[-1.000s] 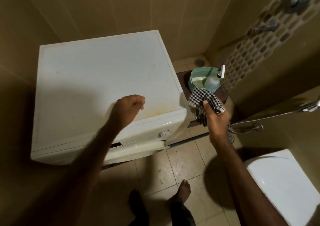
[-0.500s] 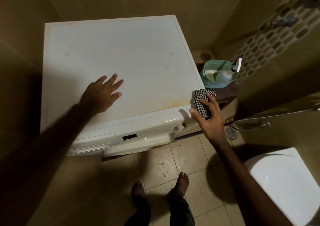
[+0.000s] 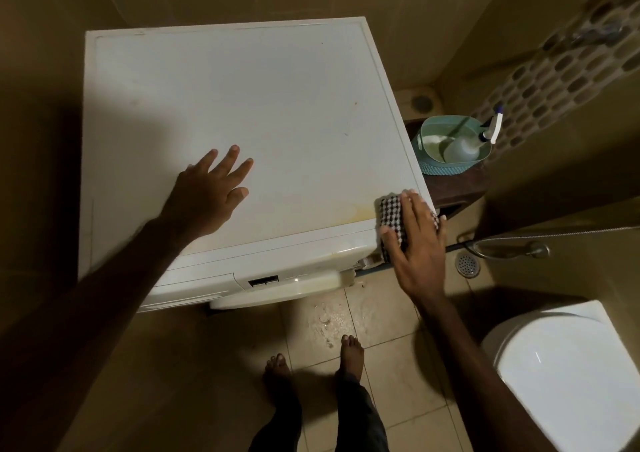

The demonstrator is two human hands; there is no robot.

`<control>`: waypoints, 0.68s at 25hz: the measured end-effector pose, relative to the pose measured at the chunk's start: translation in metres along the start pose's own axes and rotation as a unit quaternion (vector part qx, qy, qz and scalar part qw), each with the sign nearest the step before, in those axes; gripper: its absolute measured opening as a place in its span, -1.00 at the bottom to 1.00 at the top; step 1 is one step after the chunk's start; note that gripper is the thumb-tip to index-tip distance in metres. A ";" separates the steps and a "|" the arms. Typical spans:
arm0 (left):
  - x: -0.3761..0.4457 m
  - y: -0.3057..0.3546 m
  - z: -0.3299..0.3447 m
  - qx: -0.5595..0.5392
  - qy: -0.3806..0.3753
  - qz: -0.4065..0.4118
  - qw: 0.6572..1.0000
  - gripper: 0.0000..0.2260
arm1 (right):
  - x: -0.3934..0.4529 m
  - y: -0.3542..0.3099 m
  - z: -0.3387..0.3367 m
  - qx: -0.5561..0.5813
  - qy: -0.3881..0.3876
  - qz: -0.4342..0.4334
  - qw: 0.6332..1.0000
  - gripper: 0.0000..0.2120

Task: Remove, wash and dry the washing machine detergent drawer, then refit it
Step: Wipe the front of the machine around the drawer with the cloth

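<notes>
Two hands are out over the white washing machine, which fills the upper left of the head view and stands against the tiled wall. To its right, the white toilet sits in the lower right corner, well apart from the machine. Between them, on a dark brown stand beside the machine, a teal basket holds a spray bottle. The detergent drawer lies shut in the machine's front panel at the left, below the left forearm and well apart from both hands. The left hand rests flat on the machine's top with fingers spread and straight, holding nothing. The right hand lies at the front right corner of the machine, fingers straight and pressed down on a black-and-white checked cloth, which is folded over that corner edge. A round floor drain shows just right of the right hand, near a metal hose
</notes>
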State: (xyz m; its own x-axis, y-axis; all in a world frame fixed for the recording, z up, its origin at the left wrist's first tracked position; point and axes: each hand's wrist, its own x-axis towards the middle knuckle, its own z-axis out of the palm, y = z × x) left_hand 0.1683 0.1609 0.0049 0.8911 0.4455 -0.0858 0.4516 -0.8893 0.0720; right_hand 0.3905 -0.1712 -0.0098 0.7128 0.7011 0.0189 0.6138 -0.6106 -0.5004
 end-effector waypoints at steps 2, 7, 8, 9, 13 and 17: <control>0.000 -0.001 0.001 -0.001 -0.004 -0.002 1.000 -0.44 | -0.013 -0.001 0.003 -0.053 -0.037 -0.075 0.995 -0.37; 0.001 -0.001 0.001 -0.008 -0.013 -0.007 1.000 -0.45 | 0.009 0.041 -0.018 -0.050 -0.018 -0.003 0.999 -0.41; 0.001 -0.001 0.002 -0.005 -0.013 -0.007 1.000 -0.45 | 0.016 0.037 -0.015 -0.045 -0.010 0.012 0.999 -0.42; 0.001 -0.001 0.003 -0.004 -0.013 -0.007 1.000 -0.45 | 0.019 0.025 -0.009 -0.044 -0.006 0.011 0.999 -0.42; 0.000 -0.003 0.002 -0.007 -0.006 -0.006 1.000 -0.45 | -0.010 -0.003 0.005 -0.076 -0.063 -0.105 0.990 -0.42; -0.001 -0.003 0.002 0.001 -0.013 0.005 1.000 -0.46 | 0.010 0.037 -0.019 -0.054 -0.024 0.002 0.998 -0.42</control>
State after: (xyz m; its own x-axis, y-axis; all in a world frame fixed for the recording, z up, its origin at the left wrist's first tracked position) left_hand 0.1659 0.1633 0.0031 0.8945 0.4333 -0.1101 0.4419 -0.8943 0.0708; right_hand 0.4270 -0.1936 -0.0113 0.6998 0.7139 -0.0261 0.6457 -0.6478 -0.4044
